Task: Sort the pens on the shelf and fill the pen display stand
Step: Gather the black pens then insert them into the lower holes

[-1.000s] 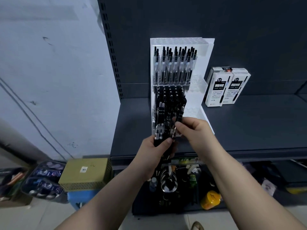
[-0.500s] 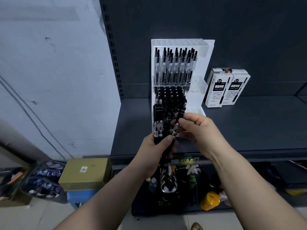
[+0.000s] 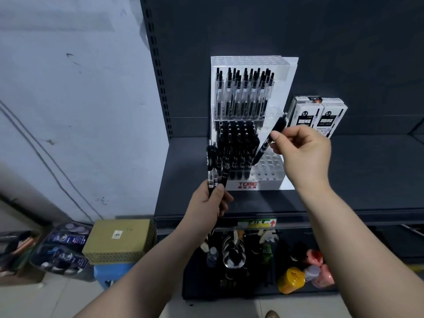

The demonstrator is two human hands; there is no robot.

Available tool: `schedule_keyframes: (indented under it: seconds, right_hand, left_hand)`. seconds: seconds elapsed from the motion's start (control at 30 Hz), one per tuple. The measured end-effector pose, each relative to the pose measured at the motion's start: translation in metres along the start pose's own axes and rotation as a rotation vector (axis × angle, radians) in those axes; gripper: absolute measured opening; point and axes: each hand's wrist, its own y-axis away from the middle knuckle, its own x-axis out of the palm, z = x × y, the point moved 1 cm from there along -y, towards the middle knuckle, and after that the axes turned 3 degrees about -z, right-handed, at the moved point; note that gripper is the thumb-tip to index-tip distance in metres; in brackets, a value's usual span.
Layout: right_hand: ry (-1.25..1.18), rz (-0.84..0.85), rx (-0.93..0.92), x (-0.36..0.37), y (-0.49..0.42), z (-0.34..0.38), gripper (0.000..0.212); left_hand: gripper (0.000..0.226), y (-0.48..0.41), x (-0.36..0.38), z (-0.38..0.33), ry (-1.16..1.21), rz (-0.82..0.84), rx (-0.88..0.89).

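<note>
Black pen [image 3: 263,146] aslant in right hand [image 3: 302,154], pens [image 3: 212,171] in left hand [image 3: 206,203]

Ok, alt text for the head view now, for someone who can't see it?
The right hand pinches a black pen, angled tip-down over empty holes in the lower tier of the white pen display stand; the left hand grips several more pens beside it.

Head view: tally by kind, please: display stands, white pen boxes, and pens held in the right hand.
Display stand: 1
White pen boxes: 2 showing labelled fronts
Black pen pinched in the right hand: 1
Total: 4
Not tallied: the bunch of pens in the left hand grip, because they overlap.
</note>
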Motion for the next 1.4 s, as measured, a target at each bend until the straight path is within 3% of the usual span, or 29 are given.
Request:
schedule_keyframes:
  seconds: [0.13,0.4,0.9,1.0,1.07,1.17,1.23,1.4]
  right_hand:
    - [0.077,0.010,-0.025,0.009,0.004,-0.005,0.019]
    - [0.055,-0.128,-0.093,0.000,-0.034,-0.001,0.019]
    - [0.370,0.176,0.030,0.038,-0.027,-0.056,0.013]
    - [0.325,0.126,0.071,0.021,-0.009,-0.050,0.020]
    - [0.235,0.136,0.128,0.010,0.011,-0.040,0.013]
    - [0.020,0.366,0.277,0.005,0.038,-0.021,0.006]
    - [-0.129,0.433,0.374,0.005,0.045,-0.016,0.006]
    - [-0.175,0.374,0.401,-0.003,0.038,-0.017,0.004]
  left_hand:
    - [0.018,0.002,-0.003,0.000,-0.016,0.002,0.038]
    - [0.014,-0.001,-0.008,-0.001,0.023,-0.032,0.043]
    - [0.012,-0.001,0.004,-0.005,0.165,0.020,0.004]
    - [0.011,-0.003,0.007,-0.004,0.234,0.032,-0.007]
    - [0.010,-0.004,0.011,-0.005,0.291,0.042,-0.019]
    - [0.010,-0.006,0.019,-0.006,0.336,0.083,-0.011]
    - [0.014,-0.005,0.026,-0.006,0.319,0.132,0.003]
    - [0.018,-0.005,0.035,-0.005,0.306,0.136,0.019]
